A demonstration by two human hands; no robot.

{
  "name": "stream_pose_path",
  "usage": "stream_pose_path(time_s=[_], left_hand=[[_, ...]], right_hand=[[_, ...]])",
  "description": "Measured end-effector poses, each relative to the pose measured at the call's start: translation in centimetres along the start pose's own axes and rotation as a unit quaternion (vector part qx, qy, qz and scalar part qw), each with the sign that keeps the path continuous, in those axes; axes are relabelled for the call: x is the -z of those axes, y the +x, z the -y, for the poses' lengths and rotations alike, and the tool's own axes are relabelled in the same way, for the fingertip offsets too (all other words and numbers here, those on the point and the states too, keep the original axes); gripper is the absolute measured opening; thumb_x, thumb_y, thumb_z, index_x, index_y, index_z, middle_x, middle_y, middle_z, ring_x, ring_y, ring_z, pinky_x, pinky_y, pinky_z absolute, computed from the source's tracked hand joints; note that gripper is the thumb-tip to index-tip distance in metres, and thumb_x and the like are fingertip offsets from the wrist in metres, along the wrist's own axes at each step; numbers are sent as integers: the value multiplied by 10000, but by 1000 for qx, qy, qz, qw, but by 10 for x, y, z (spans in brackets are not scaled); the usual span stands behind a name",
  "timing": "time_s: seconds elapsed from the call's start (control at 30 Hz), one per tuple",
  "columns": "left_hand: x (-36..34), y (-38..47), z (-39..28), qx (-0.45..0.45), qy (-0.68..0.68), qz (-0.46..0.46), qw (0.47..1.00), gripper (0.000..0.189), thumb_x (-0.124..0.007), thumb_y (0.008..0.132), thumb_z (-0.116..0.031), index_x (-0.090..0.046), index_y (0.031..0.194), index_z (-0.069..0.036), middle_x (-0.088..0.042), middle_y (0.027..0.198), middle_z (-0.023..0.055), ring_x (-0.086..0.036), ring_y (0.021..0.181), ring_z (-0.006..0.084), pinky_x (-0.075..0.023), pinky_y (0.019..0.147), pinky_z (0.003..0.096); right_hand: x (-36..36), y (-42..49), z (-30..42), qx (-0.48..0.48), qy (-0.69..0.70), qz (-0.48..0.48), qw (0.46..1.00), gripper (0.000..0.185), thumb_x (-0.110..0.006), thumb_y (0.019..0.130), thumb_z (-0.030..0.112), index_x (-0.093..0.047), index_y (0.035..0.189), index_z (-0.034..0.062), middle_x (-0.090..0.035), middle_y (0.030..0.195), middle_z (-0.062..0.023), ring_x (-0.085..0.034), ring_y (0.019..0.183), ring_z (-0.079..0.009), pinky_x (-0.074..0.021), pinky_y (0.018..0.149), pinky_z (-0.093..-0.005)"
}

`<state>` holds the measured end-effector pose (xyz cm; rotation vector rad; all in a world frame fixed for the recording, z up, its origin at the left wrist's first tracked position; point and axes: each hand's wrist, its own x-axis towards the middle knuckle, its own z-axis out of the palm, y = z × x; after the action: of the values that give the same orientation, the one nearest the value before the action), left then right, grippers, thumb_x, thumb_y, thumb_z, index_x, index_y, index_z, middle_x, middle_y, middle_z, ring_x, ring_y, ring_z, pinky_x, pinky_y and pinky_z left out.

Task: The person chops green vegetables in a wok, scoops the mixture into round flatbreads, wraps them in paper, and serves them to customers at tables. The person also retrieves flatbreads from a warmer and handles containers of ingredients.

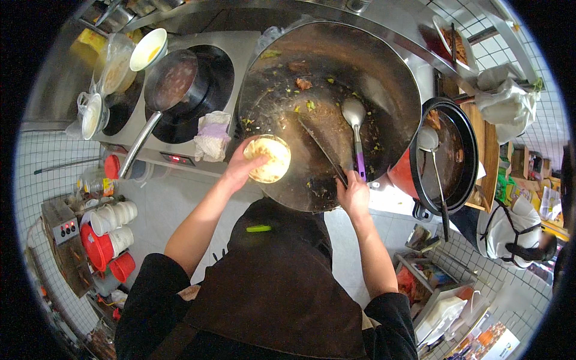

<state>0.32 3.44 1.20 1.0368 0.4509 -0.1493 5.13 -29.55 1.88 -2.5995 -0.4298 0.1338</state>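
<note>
My left hand (pixel 240 164) holds a round, lightly browned flatbread (pixel 268 158), thumb across its face. In my right hand (pixel 353 194) is the handle of a knife (pixel 323 150), its blade slanting up and left. Both hands are over the near part of a large round metal-walled basin (pixel 378 49). Scraps of green vegetable and a chunk of brown meat (pixel 303 84) lie on its dark bottom. Just beyond my right hand rests a metal spoon (pixel 353 112) with a purple-ended handle. The bread and the knife are apart.
Left is a stovetop (pixel 245 49) with a saucepan (pixel 173 83) of brownish liquid, a folded cloth (pixel 213 136) and bowls. A red pot (pixel 402 173) with a ladle (pixel 428 139) stands right. Farther right is another person (pixel 510 229). Stacked white cups (pixel 114 217) sit lower left.
</note>
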Motion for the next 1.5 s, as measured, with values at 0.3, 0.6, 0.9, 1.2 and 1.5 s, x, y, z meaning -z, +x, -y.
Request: stream_pose_path(time_s=[0.3,0.6,0.9,1.2,1.5], left_hand=[[4,-1,-3,18,-11,-10,1000,704,-792,804,-66,-414,1397,-35,-624,1219,93,-620,1115,193,-535,956,356],[12,2,-1,8,-13,-10,1000,737,-809,795,-88,-397,1402,-21,-620,1215,108,-620,1118,207,-537,956,357],[10,1,-2,19,-8,-13,1000,702,-797,800,-66,-417,1389,-25,-624,1212,93,-625,1103,198,-542,942,354],[17,-1,4,11,-23,-3,1000,678,-791,804,-58,-435,1382,-35,-632,1192,78,-625,1090,181,-539,929,343],[14,4,2,22,-14,-9,1000,660,-765,826,-44,-426,1393,-37,-621,1218,87,-618,1103,187,-530,945,347]], right_hand=[[18,19,-6,-10,21,-11,1000,229,-682,848,168,-628,1022,30,-663,914,-183,-655,832,-400,-525,722,-462],[49,8,-17,27,25,72,997,282,-693,843,189,-622,1078,52,-682,961,-167,-675,859,-376,-537,740,-462],[33,52,-24,78,9,-29,997,238,-690,846,141,-612,1033,16,-661,891,-194,-649,813,-408,-521,715,-443],[41,-14,-21,-73,112,88,987,301,-692,876,184,-577,1104,24,-662,874,-191,-674,787,-357,-524,677,-425],[-115,-34,84,-249,358,-44,899,250,-639,912,150,-482,1022,-11,-588,780,-99,-585,653,-204,-495,607,-357]])
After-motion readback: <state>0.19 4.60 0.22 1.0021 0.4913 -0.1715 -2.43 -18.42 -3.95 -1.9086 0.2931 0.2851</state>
